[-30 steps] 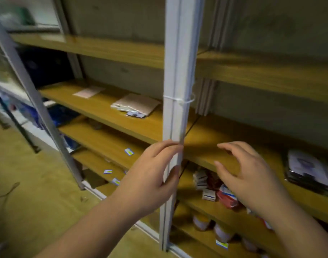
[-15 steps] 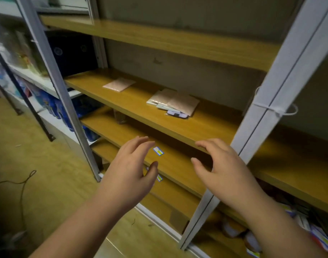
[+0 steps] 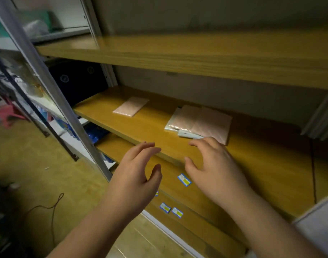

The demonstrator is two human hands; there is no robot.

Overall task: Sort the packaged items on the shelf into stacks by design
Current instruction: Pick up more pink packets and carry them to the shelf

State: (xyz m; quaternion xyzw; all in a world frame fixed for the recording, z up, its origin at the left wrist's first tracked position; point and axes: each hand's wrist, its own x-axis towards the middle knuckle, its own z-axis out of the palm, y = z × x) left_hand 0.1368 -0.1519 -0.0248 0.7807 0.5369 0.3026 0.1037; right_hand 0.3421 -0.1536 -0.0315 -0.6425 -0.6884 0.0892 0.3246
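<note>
Your right hand (image 3: pixel 215 170) hangs over the front edge of the middle shelf (image 3: pixel 150 127), fingers spread and loosely bent, holding nothing; its fingertips (image 3: pixel 194 142) sit just short of the pile of pink packets (image 3: pixel 202 121), and whether they touch it is hard to tell. Your left hand (image 3: pixel 135 175) hovers at 9 o'clock of the right, fingers relaxed and parted, also holding nothing. The pile lies at 12 o'clock of your right hand: flat, glossy pink rectangles over a white-edged packet whose design is hidden beneath. A single pink packet (image 3: pixel 130 106) lies well apart at 10 o'clock of the pile. The shelves are smooth yellow wood grain. Small blue-bordered price labels (image 3: pixel 184 180) stick to lower shelf edges. A grey metal upright (image 3: pixel 53 90) slants across at 9 o'clock, blurred. The top shelf's contents are out of sight.
</note>
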